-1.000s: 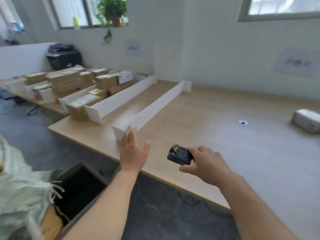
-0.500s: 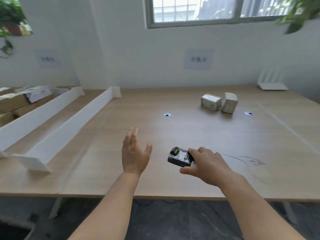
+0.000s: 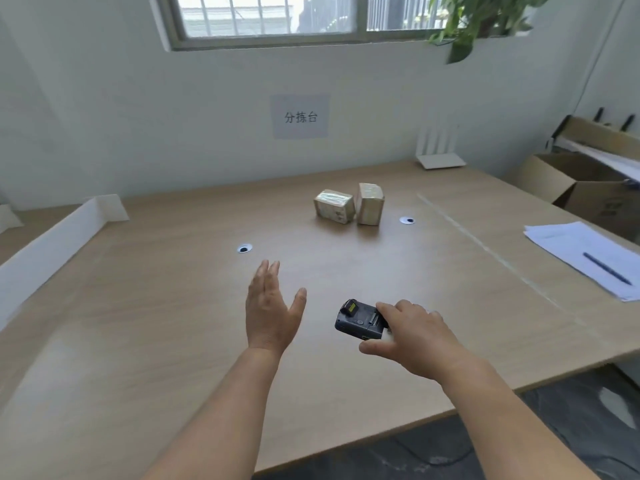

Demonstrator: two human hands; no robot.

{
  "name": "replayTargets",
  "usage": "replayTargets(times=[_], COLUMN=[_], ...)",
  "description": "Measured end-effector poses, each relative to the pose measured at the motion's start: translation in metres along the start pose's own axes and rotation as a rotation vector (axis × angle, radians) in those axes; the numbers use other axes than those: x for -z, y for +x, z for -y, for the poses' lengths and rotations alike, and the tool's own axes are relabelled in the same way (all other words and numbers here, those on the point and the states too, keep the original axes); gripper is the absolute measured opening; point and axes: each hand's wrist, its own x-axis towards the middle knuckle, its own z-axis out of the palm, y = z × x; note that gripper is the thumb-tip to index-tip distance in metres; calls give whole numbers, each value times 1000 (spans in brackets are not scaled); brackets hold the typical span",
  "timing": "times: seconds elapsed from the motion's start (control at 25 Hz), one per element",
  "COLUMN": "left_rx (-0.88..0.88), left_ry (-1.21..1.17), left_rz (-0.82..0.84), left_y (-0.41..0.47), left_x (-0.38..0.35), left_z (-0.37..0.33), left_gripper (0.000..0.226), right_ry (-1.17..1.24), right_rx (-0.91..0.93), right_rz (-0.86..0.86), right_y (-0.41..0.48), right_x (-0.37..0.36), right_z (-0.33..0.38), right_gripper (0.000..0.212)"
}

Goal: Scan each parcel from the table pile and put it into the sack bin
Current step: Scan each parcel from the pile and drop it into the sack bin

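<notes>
Flat parcel (image 3: 334,206), upright parcel (image 3: 370,204), your scanner (image 3: 358,320).
Parcels side by side toward the table's (image 3: 138,306) far edge; scanner in your right hand (image 3: 420,336).

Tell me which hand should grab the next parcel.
Left, probably. The left hand is open and empty, fingers stretched toward the parcels on the table. The right hand grips the scanner, so it can do the scanning.

Parcel-sorting room — wall sign (image 3: 300,116) reading 分拣台, two taped parcels (image 3: 334,206) on the wooden table (image 3: 138,306), white divider (image 3: 52,244) at left edge.
</notes>
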Motion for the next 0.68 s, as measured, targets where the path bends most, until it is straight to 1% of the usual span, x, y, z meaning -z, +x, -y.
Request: replayTargets(times=[0.12,0.2,0.32,0.48,0.68], left_rx=[-5,1,-4,-15,-24], left_ry=[-31,-42,-36,-9,58], left_rz=[24,42,56,88,134], left_y=[40,71,114,163,202], left_x=[-32,-52,-77,-109,-151], left_z=[-10,-13,-17,-21,-29], left_gripper=[67,72,76,72,71], right_ry=[-23,-24,-5,-8,7], right_rx=[-31,-45,-53,-51,-70], right_rz=[-2,-3,9,7,31], right_y=[42,76,122,172,219], right_x=[12,20,30,38,41], right_z=[-23,-35,-48,-68,-108], right_gripper=[65,66,64,64,64])
